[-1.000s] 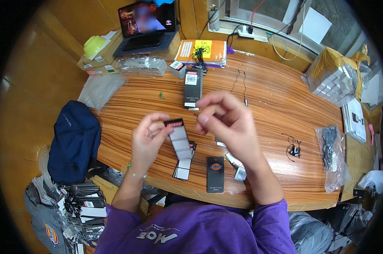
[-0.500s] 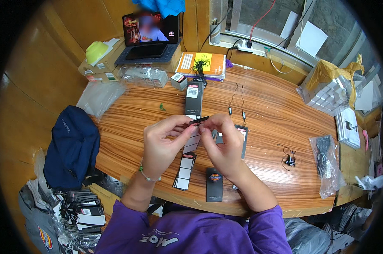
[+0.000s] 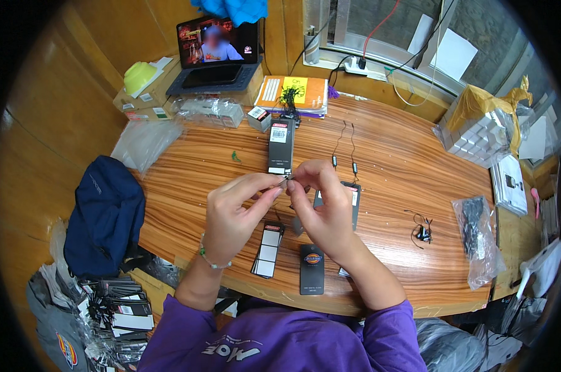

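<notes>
My left hand point(image 3: 236, 201) and my right hand point(image 3: 322, 197) meet above the table, thumbs and forefingers pinched. Between their fingertips is a small dark piece, the top of a hang tag point(image 3: 286, 180), seen nearly edge-on; fingers cover most of it. Just beyond lies a stack of dark hang tags point(image 3: 281, 149) with a white label on top. Nearer me are a pile of tags with white panels point(image 3: 268, 251) and a single dark tag with an oval emblem point(image 3: 312, 270). Right of my hands, dark tags with black strings point(image 3: 355, 204) lie partly behind my right hand.
A small cluster of black strings point(image 3: 423, 233) and a plastic bag of black strings point(image 3: 475, 239) lie to the right. At the back stand a tablet point(image 3: 218, 43), orange notebooks point(image 3: 314, 93) and a small box point(image 3: 259, 119). A navy bag point(image 3: 100, 217) sits at the left edge.
The tag between my fingers has turned, so its white lined panel no longer shows. Both hands stay close together in nearly the same place.
</notes>
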A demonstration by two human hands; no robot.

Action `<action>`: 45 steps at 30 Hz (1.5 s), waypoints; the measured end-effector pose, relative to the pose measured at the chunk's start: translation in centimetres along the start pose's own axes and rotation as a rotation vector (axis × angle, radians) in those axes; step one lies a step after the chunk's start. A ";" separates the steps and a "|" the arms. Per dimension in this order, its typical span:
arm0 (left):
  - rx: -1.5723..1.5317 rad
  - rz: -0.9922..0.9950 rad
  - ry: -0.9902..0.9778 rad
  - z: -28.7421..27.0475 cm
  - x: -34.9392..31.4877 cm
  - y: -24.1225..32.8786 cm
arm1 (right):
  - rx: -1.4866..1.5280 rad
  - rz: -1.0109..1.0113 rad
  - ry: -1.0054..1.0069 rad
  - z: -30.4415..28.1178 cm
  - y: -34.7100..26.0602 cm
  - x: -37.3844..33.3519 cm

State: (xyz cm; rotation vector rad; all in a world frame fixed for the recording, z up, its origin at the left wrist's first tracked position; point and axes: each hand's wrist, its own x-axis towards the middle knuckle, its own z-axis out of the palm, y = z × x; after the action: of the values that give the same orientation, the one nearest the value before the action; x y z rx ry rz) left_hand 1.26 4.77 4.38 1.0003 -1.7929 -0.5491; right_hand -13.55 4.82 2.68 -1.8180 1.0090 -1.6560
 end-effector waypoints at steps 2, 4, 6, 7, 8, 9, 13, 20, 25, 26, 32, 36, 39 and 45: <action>0.043 0.040 -0.003 0.0 0.0 -0.1 | 0.036 0.014 0.000 0.2 0.1 0.0; 0.056 0.048 0.004 0.1 -0.1 -0.1 | 0.028 0.034 -0.022 0.0 0.2 0.0; 0.034 0.042 0.010 0.1 -0.1 -0.1 | 0.048 0.061 -0.035 -0.1 0.1 0.0; 0.023 0.040 0.012 0.0 -0.1 -0.1 | 0.071 0.078 -0.036 -0.2 0.0 0.1; 0.037 0.047 0.011 0.0 -0.1 0.0 | 0.094 0.096 -0.037 -0.2 -0.1 0.1; 0.050 0.054 0.010 0.0 -0.1 0.0 | 0.093 0.100 -0.040 -0.2 -0.1 0.1; 0.151 0.122 0.017 0.1 -0.1 0.3 | 0.067 0.098 -0.047 -0.1 -0.1 0.0; 0.169 0.096 0.019 0.3 -0.1 0.3 | -0.003 0.044 -0.028 0.1 0.4 0.0; 0.111 0.047 -0.005 0.2 -0.2 0.4 | 0.270 0.244 -0.081 0.0 0.8 -0.3; 0.103 0.062 0.001 0.2 -0.2 0.4 | 0.387 0.324 -0.104 0.0 1.0 -0.3; 0.323 0.296 0.064 0.0 0.4 -0.4 | 0.671 0.528 -0.193 -0.6 1.5 0.9; 0.428 0.400 0.083 -0.2 0.4 -0.5 | 0.791 0.648 -0.232 -0.8 2.0 0.6; 0.464 0.470 0.042 -0.3 0.6 -0.5 | 0.937 0.734 -0.301 -0.9 2.4 0.7; 0.474 0.467 -0.123 -0.5 0.5 -0.8 | 0.820 0.638 -0.026 -0.9 2.6 0.8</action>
State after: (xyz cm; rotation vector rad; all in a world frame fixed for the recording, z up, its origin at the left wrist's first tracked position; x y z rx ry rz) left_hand 1.93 3.90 4.29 0.8175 -2.2350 0.1152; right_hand -14.99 2.70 1.38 -0.8559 0.6400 -1.3332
